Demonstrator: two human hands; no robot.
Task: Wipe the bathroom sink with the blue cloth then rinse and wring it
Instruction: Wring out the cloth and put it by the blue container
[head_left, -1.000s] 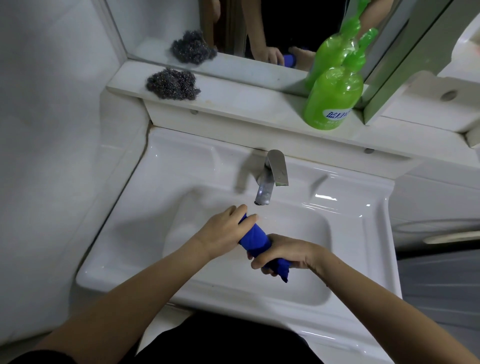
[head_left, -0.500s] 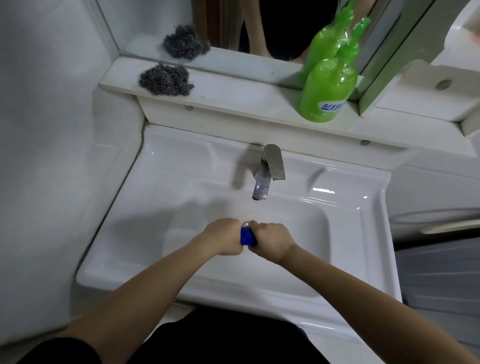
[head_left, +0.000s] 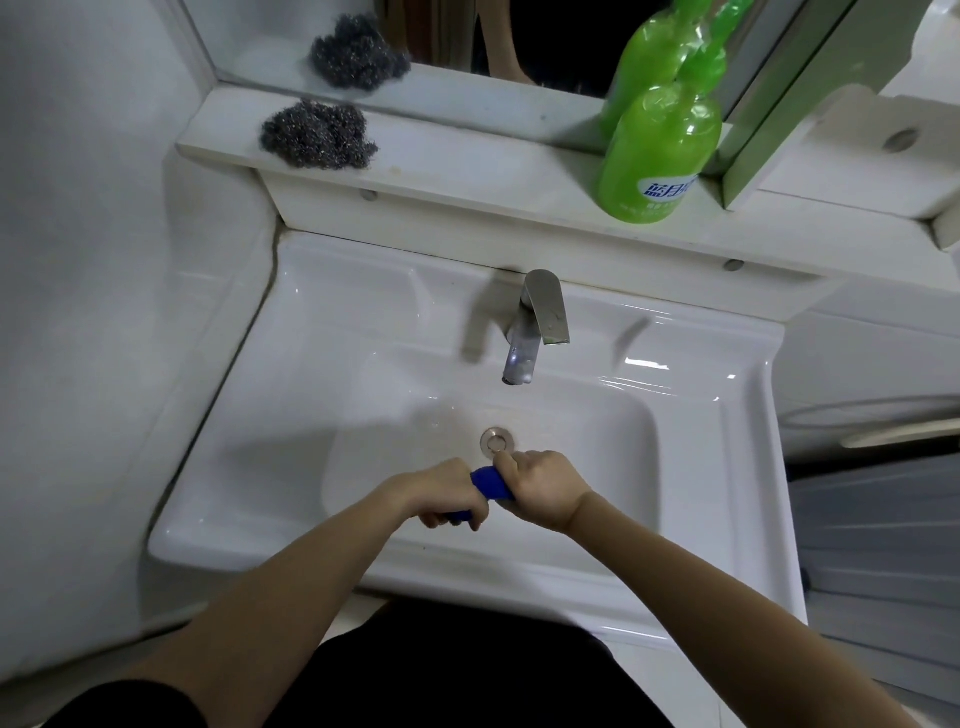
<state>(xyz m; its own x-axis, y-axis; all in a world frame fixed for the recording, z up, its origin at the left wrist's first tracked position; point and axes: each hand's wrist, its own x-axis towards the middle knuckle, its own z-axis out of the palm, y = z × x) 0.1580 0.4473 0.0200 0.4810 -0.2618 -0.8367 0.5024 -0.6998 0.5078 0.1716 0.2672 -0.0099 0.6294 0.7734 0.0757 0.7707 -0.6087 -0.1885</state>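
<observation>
**Blue cloth gets its wringing over the bathroom basin**

Head camera: A person stands at a white bathroom sink (head_left: 218, 499), both bare forearms reaching in over the front rim. The left hand (head_left: 447, 491) and the right hand (head_left: 540, 486) sit fist to fist above the basin floor, each with its fingers curled tight around one end of the blue cloth (head_left: 488, 483), which is rolled into a short, thick rope. Only a small stretch of blue shows between the fists, with a scrap more poking out beneath the left hand. The cloth hangs just in front of the drain (head_left: 497, 441) and well short of the faucet (head_left: 535, 322); no stream of water can be made out from the spout. On the shelf behind, a steel-wool pad (head_left: 317, 136) lies at the left and a green bottle (head_left: 657, 150) stands at the right, both doubled in the mirror.

By the look of it, the wiping and rinsing are over and the wringing, the final step, is in hand. The next move appears to call for opposite twists of the two wrists, keeping the roll over the basin so the run-off falls toward the drain.
</observation>
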